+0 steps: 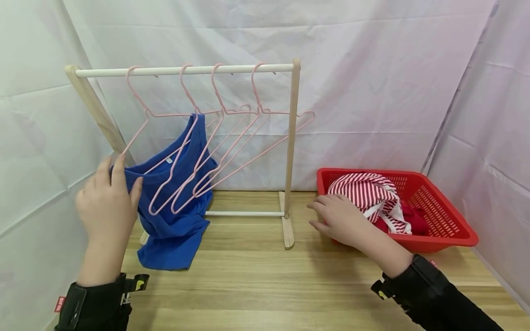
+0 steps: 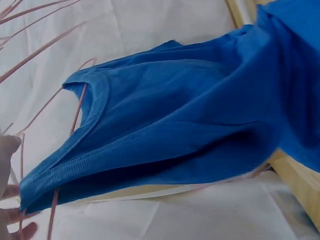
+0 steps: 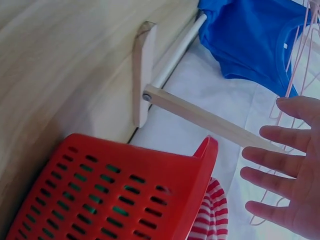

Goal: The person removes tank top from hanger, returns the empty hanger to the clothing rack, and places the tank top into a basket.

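A blue shirt (image 1: 178,184) hangs askew on the leftmost pink hanger (image 1: 138,99), its neckline around the hanger and one shoulder raised. My left hand (image 1: 108,200) holds the shirt's near shoulder at the hanger's end, fingers on the far side and thumb on the near side. In the left wrist view the fingertips (image 2: 27,231) lie at the shirt's corner. My right hand (image 1: 341,218), fingers spread and holding nothing, hovers by the left rim of a red basket (image 1: 447,239). Inside the basket lies a red-and-white striped garment (image 1: 364,188).
A wooden rack with a white rail (image 1: 165,71) carries several pink hangers; three bare ones (image 1: 256,96) crowd to the right of the shirt. Its right post (image 1: 293,138) stands between shirt and basket. Dark red cloth (image 1: 416,220) also lies in the basket. White sheets enclose the table.
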### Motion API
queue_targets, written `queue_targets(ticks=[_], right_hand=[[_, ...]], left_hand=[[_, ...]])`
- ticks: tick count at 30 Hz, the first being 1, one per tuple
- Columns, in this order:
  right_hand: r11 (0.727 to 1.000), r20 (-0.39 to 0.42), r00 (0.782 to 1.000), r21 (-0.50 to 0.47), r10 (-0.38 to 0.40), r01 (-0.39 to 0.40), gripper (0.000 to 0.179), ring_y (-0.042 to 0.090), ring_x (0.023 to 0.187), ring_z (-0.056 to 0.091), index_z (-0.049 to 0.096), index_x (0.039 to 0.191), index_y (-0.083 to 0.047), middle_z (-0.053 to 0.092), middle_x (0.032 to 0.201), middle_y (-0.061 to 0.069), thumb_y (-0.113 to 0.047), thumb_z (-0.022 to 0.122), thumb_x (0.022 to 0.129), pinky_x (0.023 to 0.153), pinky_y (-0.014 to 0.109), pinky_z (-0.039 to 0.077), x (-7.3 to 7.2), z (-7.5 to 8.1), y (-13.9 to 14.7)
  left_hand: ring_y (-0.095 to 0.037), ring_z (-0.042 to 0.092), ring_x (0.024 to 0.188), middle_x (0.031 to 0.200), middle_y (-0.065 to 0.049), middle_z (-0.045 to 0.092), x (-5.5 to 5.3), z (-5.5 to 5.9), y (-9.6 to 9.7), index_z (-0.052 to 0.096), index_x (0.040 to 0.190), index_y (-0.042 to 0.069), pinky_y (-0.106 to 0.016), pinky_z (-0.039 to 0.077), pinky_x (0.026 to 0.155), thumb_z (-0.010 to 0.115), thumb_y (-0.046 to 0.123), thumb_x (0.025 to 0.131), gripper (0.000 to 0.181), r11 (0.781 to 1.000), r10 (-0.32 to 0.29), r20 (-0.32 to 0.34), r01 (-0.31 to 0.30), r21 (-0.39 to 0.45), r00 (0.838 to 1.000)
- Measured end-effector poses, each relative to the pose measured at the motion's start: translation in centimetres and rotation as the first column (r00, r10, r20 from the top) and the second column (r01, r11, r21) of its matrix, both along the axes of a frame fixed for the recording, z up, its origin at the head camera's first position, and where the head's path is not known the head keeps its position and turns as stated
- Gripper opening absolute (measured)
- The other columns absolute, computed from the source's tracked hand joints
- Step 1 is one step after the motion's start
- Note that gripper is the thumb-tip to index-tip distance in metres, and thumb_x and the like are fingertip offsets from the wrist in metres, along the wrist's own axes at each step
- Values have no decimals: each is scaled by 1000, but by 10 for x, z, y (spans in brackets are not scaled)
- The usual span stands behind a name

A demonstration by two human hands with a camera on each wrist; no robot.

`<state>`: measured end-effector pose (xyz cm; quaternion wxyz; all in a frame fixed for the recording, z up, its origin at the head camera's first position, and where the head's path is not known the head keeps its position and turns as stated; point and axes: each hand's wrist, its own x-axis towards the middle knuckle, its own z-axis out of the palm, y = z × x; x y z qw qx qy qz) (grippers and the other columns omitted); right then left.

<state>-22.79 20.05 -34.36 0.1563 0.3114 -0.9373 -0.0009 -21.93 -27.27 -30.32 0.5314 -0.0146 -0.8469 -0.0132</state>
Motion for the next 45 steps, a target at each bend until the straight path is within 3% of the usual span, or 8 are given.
queue_targets(ticks=[3, 5, 10, 12, 21, 27, 37, 45], right_hand=[[1000, 12, 1000, -14, -3, 4, 40, 30, 107, 58, 67, 118, -8, 64, 110, 9, -34, 71, 88, 96, 50, 42, -4, 2, -4], [1000, 22, 1000, -21, -1, 2, 40, 29, 107, 58, 67, 118, -8, 65, 110, 9, -34, 71, 88, 96, 50, 42, -6, 2, -7], [1000, 53, 999, -14, 4, -3, 40, 29, 107, 59, 67, 119, -8, 65, 112, 9, -35, 70, 90, 96, 51, 42, -7, 2, -11], [1000, 65, 998, -9, 4, -3, 41, 30, 108, 59, 66, 120, -8, 65, 113, 9, -35, 68, 91, 96, 51, 42, -7, 1, -13], [1000, 97, 995, -19, 2, 0, 43, 28, 110, 61, 65, 123, -8, 66, 115, 10, -38, 65, 92, 95, 50, 43, -8, 0, -24], [1000, 104, 995, -17, 2, -1, 43, 28, 111, 60, 65, 122, -7, 66, 116, 10, -38, 65, 92, 95, 51, 43, -7, -3, -27], [1000, 82, 996, -19, 17, -16, 42, 28, 110, 61, 65, 122, -8, 66, 116, 9, -38, 66, 92, 93, 51, 45, -6, -7, -27], [999, 81, 996, -37, 22, -20, 41, 28, 109, 61, 65, 121, -8, 66, 116, 9, -36, 67, 91, 93, 50, 45, -4, -11, -25]], left_hand=[[-46, 54, 58, 96, -26, 64, 1, 8, 3, 53, 133, 2, -50, 36, 43, 60, 31, 98, 46, 989, 120, 74, -126, 73, 990], [-40, 45, 45, 69, -26, 58, 3, 15, 3, 55, 125, -2, -44, 30, 39, 49, 40, 102, 48, 963, 199, 229, -233, 135, 953], [-38, 47, 48, 57, -23, 46, 6, 31, 0, 50, 95, -7, -41, 33, 43, 25, 53, 103, 66, 905, 210, 639, -394, 160, 740], [-40, 50, 51, 59, -25, 47, 5, 32, 0, 48, 89, -7, -42, 35, 45, 23, 53, 104, 66, 909, 179, 679, -384, 163, 712], [-48, 50, 53, 59, -30, 45, 3, 23, 1, 45, 85, -5, -44, 31, 42, 31, 44, 106, 55, 909, 185, 560, -358, 215, 807], [-50, 50, 56, 58, -28, 44, 2, 23, 4, 46, 85, -5, -46, 31, 43, 31, 44, 105, 56, 893, 175, 512, -354, 276, 841], [-45, 44, 48, 53, -21, 40, 14, 14, 2, 45, 74, -1, -40, 22, 44, 41, 43, 104, 54, 911, 106, 230, -187, 367, 967], [-42, 39, 43, 49, -18, 37, 21, -3, -8, 42, 66, 1, -40, 19, 45, 50, 36, 102, 51, 929, 37, 116, -76, 363, 993]])
